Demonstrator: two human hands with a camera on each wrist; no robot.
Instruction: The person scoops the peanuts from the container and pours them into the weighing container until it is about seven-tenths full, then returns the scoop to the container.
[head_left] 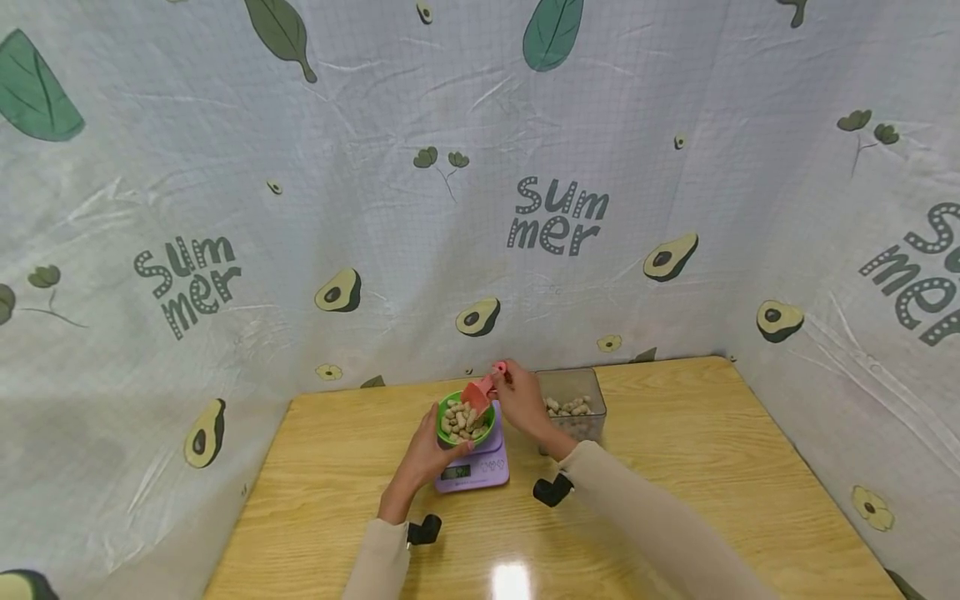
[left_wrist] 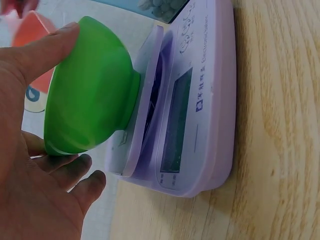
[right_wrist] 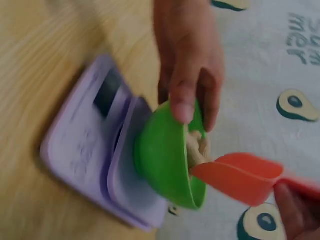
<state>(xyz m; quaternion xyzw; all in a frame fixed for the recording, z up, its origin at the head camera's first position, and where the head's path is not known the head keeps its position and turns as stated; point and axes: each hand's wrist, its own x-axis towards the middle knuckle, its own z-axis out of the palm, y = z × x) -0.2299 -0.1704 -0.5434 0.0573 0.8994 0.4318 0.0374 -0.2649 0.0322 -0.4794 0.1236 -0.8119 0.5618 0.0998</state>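
Note:
A green bowl (head_left: 442, 428) full of peanuts (head_left: 459, 419) sits on the platform of a lilac kitchen scale (head_left: 491, 471). My left hand (head_left: 427, 454) holds the bowl from the left, thumb at the near rim and fingers round the far side, as the left wrist view also shows. Above the bowl, my right hand (head_left: 519, 402) grips the handle of a red scoop (right_wrist: 240, 177). In the right wrist view the scoop's lip tips over the rim, right at the peanuts. The scale's dark display (left_wrist: 176, 122) faces the front.
Just right of the scale stands a clear plastic box (head_left: 588, 427) with more peanuts in it. Everything rests on a wooden table (head_left: 337, 483). A patterned cloth (head_left: 390, 250) hangs behind it and along both sides.

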